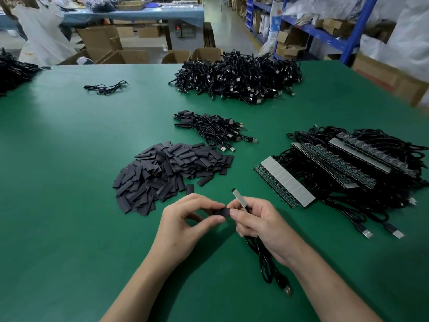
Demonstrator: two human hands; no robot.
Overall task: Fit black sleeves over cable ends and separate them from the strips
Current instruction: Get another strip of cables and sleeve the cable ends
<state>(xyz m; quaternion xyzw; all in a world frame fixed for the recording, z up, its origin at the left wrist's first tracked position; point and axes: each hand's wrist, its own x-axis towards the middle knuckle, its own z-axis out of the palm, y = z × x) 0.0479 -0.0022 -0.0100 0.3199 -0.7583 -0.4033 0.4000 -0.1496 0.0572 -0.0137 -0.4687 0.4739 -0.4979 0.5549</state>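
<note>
Standing by the green table (69, 182), I'm watching a person working right at the near edge. Their left hand (185, 219) is pinching a short black sleeve (221, 212) between thumb and forefinger, the other fingers curling loosely behind it. The sleeve is a flat, matte, dark little tube, looking just like the ones in the pile of loose sleeves (171, 173) lying just beyond the hands. The right hand (262, 224) is wrapping its fingers round a thin black cable (262, 259), with its thumb sitting against the sleeve's end. The cable's board end (239, 198) is poking up out of that fist, tilting away (a narrow pale sliver with a dark tip), and I can't tell if it's inside the sleeve at all. The rest of the cable is trailing down under the wrist to a USB plug (287, 290) on the mat. Off to the right, the strips (285, 182) are lying in rows of little boards with grey backing, tangled in their cables. Further back there's a small bundle (213, 129) of sleeved cables and a big heap (239, 77) of cables.
</note>
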